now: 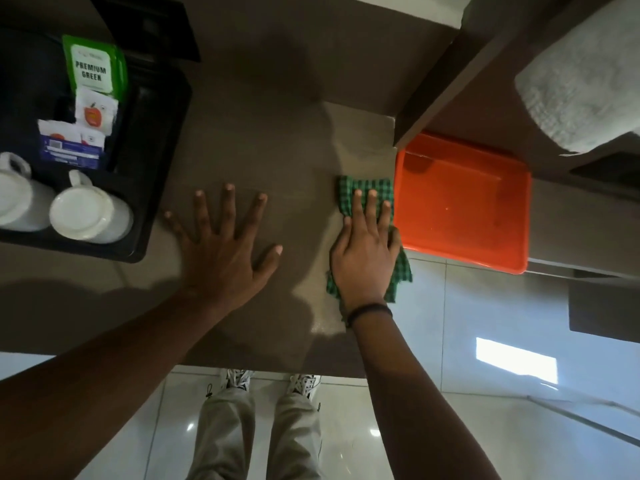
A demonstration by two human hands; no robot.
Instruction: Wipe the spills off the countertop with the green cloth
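Right hand point(367, 251) flat on green cloth point(367, 188) beside orange tray point(464, 202); left hand point(221, 247) splayed, released.

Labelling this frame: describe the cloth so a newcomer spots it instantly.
Start at the orange tray on the right of the brown countertop. Pressed flat under the right hand, just left of that tray, lies the green cloth, the only checked fabric there.
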